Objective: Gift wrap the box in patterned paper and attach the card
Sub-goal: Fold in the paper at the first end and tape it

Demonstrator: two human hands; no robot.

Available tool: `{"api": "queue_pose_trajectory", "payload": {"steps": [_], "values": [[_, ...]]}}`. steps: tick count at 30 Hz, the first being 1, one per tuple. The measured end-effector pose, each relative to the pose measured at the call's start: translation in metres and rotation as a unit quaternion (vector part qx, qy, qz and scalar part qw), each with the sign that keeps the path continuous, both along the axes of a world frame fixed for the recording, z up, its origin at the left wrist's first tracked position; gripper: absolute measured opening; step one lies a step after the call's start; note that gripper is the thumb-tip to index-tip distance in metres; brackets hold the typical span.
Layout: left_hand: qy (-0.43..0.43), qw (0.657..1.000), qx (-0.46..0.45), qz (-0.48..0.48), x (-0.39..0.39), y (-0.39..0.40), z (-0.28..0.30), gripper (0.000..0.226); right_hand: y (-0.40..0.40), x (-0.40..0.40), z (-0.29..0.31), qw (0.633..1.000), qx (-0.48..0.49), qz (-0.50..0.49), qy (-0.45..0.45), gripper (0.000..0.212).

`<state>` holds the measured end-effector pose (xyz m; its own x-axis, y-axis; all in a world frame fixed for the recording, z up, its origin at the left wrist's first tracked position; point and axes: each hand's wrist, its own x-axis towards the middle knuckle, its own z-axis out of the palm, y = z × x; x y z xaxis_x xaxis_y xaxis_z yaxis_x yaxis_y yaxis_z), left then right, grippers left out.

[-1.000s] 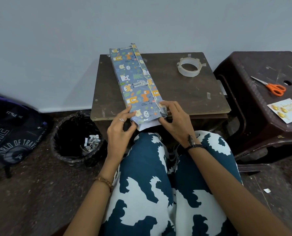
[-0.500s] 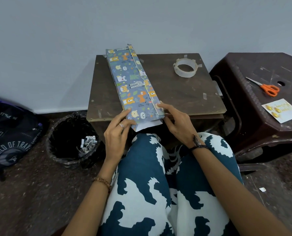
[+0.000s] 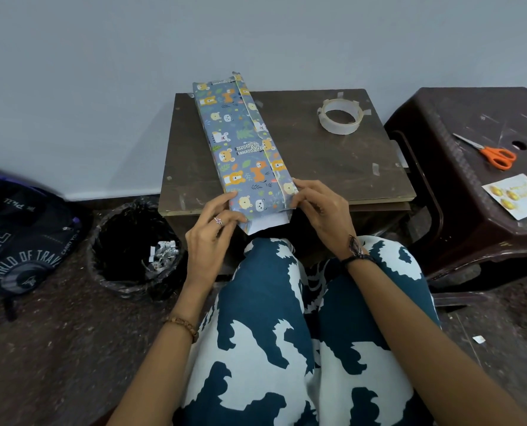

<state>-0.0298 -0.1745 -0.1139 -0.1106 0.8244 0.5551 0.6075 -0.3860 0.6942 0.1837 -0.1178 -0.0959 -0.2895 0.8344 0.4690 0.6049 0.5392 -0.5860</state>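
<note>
A long flat box point(image 3: 243, 146) wrapped in blue animal-patterned paper lies lengthwise on the small brown table point(image 3: 333, 167), its near end sticking out over the front edge with a white paper flap showing. My left hand point(image 3: 213, 232) pinches the near left corner of the wrapping. My right hand point(image 3: 320, 207) pinches the near right corner, fingers on the seam. The card point(image 3: 517, 196), white with gold shapes, lies on the dark stool at the right.
A tape roll point(image 3: 340, 116) sits at the table's back right. Orange scissors point(image 3: 490, 153) lie on the dark plastic stool point(image 3: 471, 229). A black-lined bin point(image 3: 133, 250) with paper scraps stands left of my knees, a dark backpack point(image 3: 19, 238) further left.
Both hands have shifted slightly outward to the near corners of the wrapped box. The view has drifted a little; the box stays in place.
</note>
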Motion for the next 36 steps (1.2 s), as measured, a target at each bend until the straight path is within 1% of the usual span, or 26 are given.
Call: {"api": "queue_pose_trajectory", "payload": {"steps": [2, 4, 7, 11, 13, 17, 19, 21, 22, 26, 29, 31, 33, 35, 36], "values": [[0.02, 1.0, 0.003, -0.01, -0.003, 0.0, 0.002, 0.02, 0.002, 0.001, 0.0, 1.0, -0.003, 0.01, 0.015, 0.017], [0.063, 0.998, 0.01, -0.016, -0.005, 0.0, 0.005, 0.019, 0.002, 0.001, 0.0, 1.0, -0.005, 0.018, 0.024, 0.016], [0.149, 0.988, 0.033, -0.015, -0.008, 0.0, 0.007, 0.015, 0.002, 0.002, 0.0, 1.0, -0.01, 0.022, 0.015, 0.017], [0.199, 0.978, 0.053, -0.014, -0.009, 0.0, 0.006, 0.012, 0.003, 0.005, 0.002, 0.999, -0.017, 0.037, -0.008, 0.017], [0.208, 0.977, 0.05, -0.014, -0.009, 0.0, 0.007, 0.011, 0.002, 0.004, 0.003, 0.999, -0.013, 0.045, -0.017, 0.014], [0.219, 0.975, 0.036, -0.012, -0.006, 0.0, 0.009, 0.017, 0.002, 0.001, 0.003, 0.999, 0.002, 0.032, -0.033, 0.012], [0.215, 0.976, 0.027, -0.007, -0.005, -0.001, 0.009, 0.017, 0.002, 0.0, 0.004, 1.0, -0.014, 0.021, -0.013, 0.011], [0.207, 0.978, 0.022, -0.004, -0.005, -0.001, 0.008, 0.017, 0.002, -0.003, 0.006, 0.998, -0.06, 0.003, 0.031, 0.016], [0.203, 0.979, 0.023, -0.006, -0.004, -0.001, 0.008, 0.017, 0.002, -0.003, 0.007, 0.997, -0.066, -0.005, 0.042, 0.019], [0.205, 0.978, 0.023, -0.014, -0.006, -0.001, 0.005, 0.016, 0.003, -0.006, 0.008, 0.999, -0.021, 0.001, 0.026, 0.023], [0.196, 0.98, -0.007, -0.031, -0.006, -0.006, -0.004, 0.027, 0.005, -0.004, 0.005, 1.0, 0.008, 0.009, 0.013, 0.028], [0.202, 0.978, -0.02, -0.037, -0.008, -0.006, -0.007, 0.033, 0.006, -0.004, 0.005, 1.0, 0.001, 0.011, 0.016, 0.025], [0.218, 0.975, -0.021, -0.031, -0.009, -0.004, -0.008, 0.038, 0.005, -0.006, 0.007, 0.999, -0.024, 0.006, 0.029, 0.02], [0.231, 0.973, -0.004, -0.018, -0.009, -0.003, -0.009, 0.036, 0.005, -0.006, 0.007, 0.999, -0.036, 0.001, 0.034, 0.014], [0.231, 0.973, 0.008, -0.012, -0.008, -0.003, -0.01, 0.031, 0.005, -0.006, 0.007, 0.999, -0.036, -0.001, 0.031, 0.011]]}}
